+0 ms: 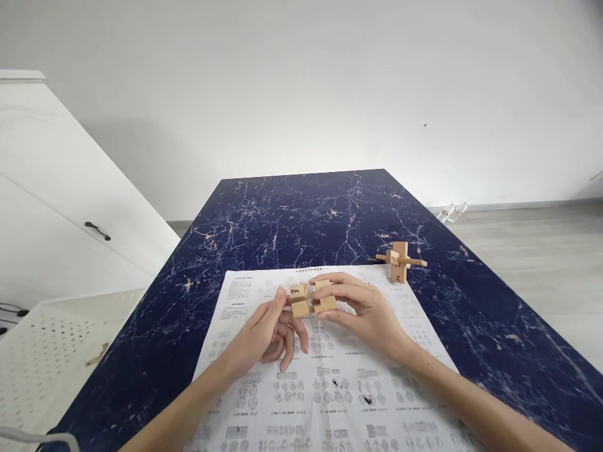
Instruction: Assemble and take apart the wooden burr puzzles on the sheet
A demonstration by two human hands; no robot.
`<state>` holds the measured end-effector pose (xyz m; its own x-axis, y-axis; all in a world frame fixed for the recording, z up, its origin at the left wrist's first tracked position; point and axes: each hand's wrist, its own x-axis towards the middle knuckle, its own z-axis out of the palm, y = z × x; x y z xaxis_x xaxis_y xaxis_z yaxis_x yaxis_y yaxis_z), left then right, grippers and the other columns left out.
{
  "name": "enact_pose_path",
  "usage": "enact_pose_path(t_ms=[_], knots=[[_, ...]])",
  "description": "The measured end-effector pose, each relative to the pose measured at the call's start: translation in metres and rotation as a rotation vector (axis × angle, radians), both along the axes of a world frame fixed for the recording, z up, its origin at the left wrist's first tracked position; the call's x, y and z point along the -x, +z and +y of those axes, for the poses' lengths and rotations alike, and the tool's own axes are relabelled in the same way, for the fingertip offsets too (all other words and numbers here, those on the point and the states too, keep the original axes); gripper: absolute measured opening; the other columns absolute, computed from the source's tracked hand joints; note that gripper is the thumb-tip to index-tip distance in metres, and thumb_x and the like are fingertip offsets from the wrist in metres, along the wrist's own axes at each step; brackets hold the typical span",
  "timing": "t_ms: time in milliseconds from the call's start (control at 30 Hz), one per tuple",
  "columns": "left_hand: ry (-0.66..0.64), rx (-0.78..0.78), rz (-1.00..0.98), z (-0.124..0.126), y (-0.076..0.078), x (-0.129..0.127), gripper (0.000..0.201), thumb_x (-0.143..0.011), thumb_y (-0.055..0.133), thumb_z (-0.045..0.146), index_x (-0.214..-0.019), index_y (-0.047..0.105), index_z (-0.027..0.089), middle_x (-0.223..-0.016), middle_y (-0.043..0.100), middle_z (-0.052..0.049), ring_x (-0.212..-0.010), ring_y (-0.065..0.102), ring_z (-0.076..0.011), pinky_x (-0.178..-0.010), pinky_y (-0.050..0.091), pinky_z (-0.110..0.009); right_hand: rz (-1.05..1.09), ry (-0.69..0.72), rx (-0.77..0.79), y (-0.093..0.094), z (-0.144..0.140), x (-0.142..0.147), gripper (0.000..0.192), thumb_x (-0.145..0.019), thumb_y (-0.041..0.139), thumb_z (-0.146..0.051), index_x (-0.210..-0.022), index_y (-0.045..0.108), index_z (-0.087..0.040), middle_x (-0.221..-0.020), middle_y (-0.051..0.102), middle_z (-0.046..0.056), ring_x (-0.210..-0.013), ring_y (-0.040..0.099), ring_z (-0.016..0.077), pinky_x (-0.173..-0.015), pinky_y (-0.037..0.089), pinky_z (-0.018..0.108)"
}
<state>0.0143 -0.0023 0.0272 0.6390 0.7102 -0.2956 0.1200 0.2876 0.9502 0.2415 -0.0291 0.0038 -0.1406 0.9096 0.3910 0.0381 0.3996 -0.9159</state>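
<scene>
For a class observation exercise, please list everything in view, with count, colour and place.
Held wooden blocks: several, exact count unclear; tan; between the hands
Wooden cross: one; tan; paper's far right corner
Paper sheet: one; white, dark print; on the table
Table: one; dark blue, pale veins; centre
Cabinet: one; white; left
Handle: one; black; on the cabinet
Basket: one; white; lower left
Loose wood: at least one; tan; by the basket
Cable: one; pale; bottom left
Cords: count unclear; dark; far left
Plastic items: count unclear; clear; right, beyond the table
Wall: one; white; behind
Floor: one; grey; right
Left hand: one; at the blocks
Right hand: one; holding the blocks
</scene>
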Motion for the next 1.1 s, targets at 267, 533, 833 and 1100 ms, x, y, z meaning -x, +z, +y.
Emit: enact_pose_path(t_ms=[267,533,833,1100], knots=[[0.034,0.237,-0.237,0.002,0.0,0.001,0.053,-0.1,0.065,0.067,-0.097,0.073,0.015,-0.08,0.069,-0.003,-0.044,0.048,-0.0043,-0.035,0.025,-0.017,-0.073,0.016,-0.056,-0.001,0.0,-0.001,0.023,-0.096,0.082,-0.032,-0.118,0.082,-0.04,-0.132,0.074,0.005,-0.124,0.07,0.0299,-0.108,0.057,0.054],[0.017,0.332,-0.289,0.003,-0.002,0.005,0.047,-0.094,0.078,0.058,-0.107,0.077,0.013,-0.093,0.075,-0.008,-0.056,0.059,-0.0064,-0.043,0.036,-0.017,-0.132,0.051,-0.16,-0.001,0.001,-0.004,0.026,-0.098,0.08,-0.028,-0.122,0.08,-0.039,-0.132,0.075,0.005,-0.123,0.072,0.0286,-0.106,0.059,0.051],[0.018,0.27,-0.213,0.003,-0.004,0.006,0.051,-0.089,0.089,0.037,-0.134,0.074,0.018,-0.121,0.079,-0.011,-0.08,0.072,-0.0117,-0.071,0.054,-0.022,-0.075,-0.133,-0.026,-0.006,0.009,-0.011,0.025,-0.106,0.067,-0.034,-0.129,0.076,-0.03,-0.136,0.07,0.009,-0.111,0.076,0.0247,-0.101,0.064,0.045],[0.217,0.063,-0.128,-0.001,0.0,0.001,0.068,-0.094,0.083,0.045,-0.153,0.057,0.024,-0.113,0.083,-0.008,-0.096,0.081,-0.0229,-0.093,0.062,-0.036,0.269,-0.057,0.298,-0.015,0.01,-0.01,0.03,-0.091,0.087,-0.039,-0.117,0.078,-0.029,-0.11,0.083,0.005,-0.096,0.08,0.0225,-0.091,0.066,0.04]])
